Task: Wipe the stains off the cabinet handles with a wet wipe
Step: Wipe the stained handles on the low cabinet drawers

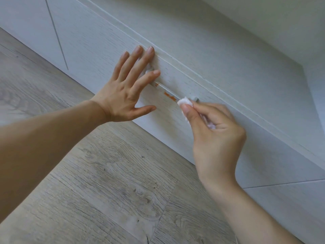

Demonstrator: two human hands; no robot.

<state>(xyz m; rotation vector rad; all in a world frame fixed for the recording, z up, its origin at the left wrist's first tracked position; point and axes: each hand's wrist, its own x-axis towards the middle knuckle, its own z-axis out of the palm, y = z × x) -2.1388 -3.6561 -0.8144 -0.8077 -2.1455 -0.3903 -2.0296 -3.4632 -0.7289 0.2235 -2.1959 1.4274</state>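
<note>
Bracing the drawer front [98, 55], the left hand [123, 92] lies flat with fingers spread, holding nothing, likely so the panel stays put. The right hand [214, 131] pinches a bunched wet wipe [184, 102] against the handle [168, 93], whose orange stain [170, 96] lies just beyond its fingertips.
</note>
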